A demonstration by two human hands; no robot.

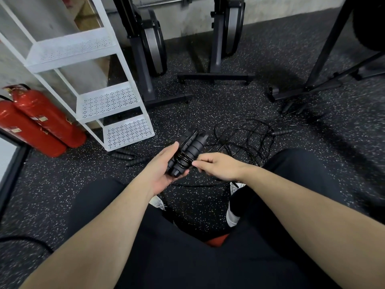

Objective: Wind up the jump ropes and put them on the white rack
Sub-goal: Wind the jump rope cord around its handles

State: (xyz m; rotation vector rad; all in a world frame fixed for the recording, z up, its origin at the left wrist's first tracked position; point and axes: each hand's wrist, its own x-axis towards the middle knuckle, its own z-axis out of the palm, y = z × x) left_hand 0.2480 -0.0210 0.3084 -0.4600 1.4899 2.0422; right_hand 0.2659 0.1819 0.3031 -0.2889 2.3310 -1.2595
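1. The left hand (164, 170) curls around the pair of black handles (185, 155), with thin cord wound round their middle.
2. The right hand (216, 166), just right of the handles, pinches the black cord (192, 163) between its fingertips.
3. If that pinch slips, the wound loops could spring loose.
4. Beyond the right hand, the loose ropes (245, 134) lie in a messy pile on the floor, so the cord could snag there.
5. The white rack (116, 105) stands beyond the left hand, to its left.
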